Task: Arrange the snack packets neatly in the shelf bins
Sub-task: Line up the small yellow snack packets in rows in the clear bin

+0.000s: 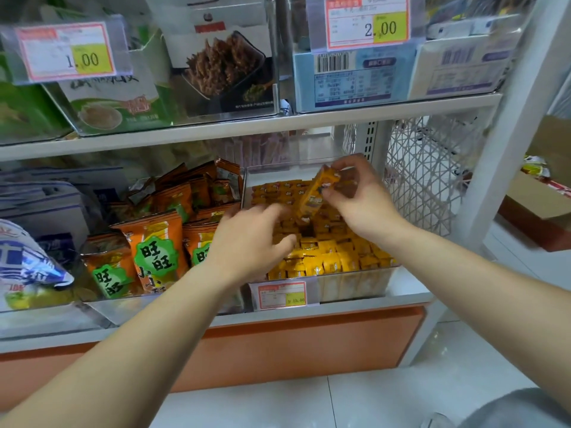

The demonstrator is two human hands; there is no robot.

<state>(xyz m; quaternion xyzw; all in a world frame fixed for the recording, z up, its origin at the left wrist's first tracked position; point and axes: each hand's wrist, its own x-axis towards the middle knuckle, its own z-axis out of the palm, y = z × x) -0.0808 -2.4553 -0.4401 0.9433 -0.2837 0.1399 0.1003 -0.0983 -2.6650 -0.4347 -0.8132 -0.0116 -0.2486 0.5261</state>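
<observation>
Right hand (360, 200) pinches a yellow packet (315, 194) (tilted) above the bin (355, 284).

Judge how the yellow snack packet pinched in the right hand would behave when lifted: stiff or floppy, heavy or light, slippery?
Probably light: the right hand pinches the yellow snack packet without a full grip. Likely fairly stiff, since it stands tilted without drooping. Its wrapper looks smooth, so it may slip.

Bright even indoor light, soft blur, wide-angle bending at edges
</observation>
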